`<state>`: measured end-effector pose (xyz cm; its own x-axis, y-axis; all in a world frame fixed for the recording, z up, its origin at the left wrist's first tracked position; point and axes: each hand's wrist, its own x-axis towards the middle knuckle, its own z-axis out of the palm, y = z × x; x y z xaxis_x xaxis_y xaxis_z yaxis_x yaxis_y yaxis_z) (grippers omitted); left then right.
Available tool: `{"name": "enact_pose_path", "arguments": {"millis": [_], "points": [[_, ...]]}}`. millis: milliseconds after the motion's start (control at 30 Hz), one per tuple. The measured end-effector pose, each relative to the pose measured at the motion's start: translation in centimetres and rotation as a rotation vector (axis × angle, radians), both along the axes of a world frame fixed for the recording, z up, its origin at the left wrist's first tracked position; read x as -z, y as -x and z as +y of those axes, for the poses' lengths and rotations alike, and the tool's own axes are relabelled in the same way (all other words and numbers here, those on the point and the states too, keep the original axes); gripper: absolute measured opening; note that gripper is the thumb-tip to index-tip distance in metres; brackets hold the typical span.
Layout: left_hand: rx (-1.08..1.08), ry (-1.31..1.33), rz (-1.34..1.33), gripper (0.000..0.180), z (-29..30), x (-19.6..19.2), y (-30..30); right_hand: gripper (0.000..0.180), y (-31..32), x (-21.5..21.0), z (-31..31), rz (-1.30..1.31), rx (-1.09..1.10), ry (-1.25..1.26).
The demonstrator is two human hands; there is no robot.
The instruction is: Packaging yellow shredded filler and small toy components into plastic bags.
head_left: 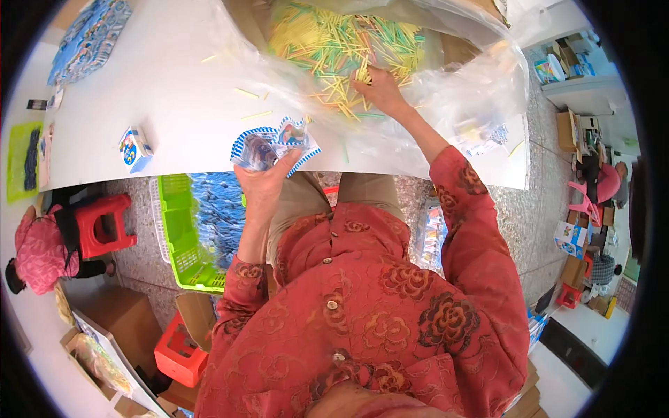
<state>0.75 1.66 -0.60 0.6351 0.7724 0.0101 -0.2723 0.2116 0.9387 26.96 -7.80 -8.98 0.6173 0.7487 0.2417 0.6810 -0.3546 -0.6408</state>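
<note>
Holding a thin, floppy packet (259, 150) in the left hand (263, 182), right by the near edge of the table (188, 90), with the thumb clamped over its lower right side and the other fingers mostly hidden behind. Can't tell whether to call it one packet or two overlapped. Looks like glossy printed film, with blue-and-white stripes along the edges and a see-through patch on the left half. Spreads out sideways, long axis roughly left to right, with the right-hand flap poking up and away from the body. Reaching forward with the right hand (382, 89) into a big heap of skinny, straight sticks (313, 42), mostly yellow with some green and orangey pink mixed in. Curling those fingers in at a small bunch of yellow sticks (363, 74), right at the fingertips, but can't tell whether clamped on them. Pointing roughly away from the body in that bunch, crisscrossing every which way elsewhere in the heap. Sitting in crinkly clear plastic (446, 101), too. Also worth noting a few loose yellow sticks (258, 114) just beyond the packet, plus a small blue-and-white carton (136, 148) off to the left.
</note>
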Motion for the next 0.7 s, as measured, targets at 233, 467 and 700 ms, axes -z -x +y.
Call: {"name": "enact_pose_path", "arguments": {"millis": [233,467,700], "points": [[0.021,0.031,0.058,0.028,-0.4,-0.1,-0.2,0.021,0.2,0.6,-0.1,-0.085,-0.074,-0.103],[0.077,-0.008,0.095,0.021,-0.2,0.0,-0.9,0.013,1.9,-5.2,-0.6,0.368,-0.089,-0.200],[0.123,-0.076,0.134,0.019,-0.2,0.8,-3.0,0.009,6.9,-15.7,-1.4,0.896,-0.279,-0.370]]}}
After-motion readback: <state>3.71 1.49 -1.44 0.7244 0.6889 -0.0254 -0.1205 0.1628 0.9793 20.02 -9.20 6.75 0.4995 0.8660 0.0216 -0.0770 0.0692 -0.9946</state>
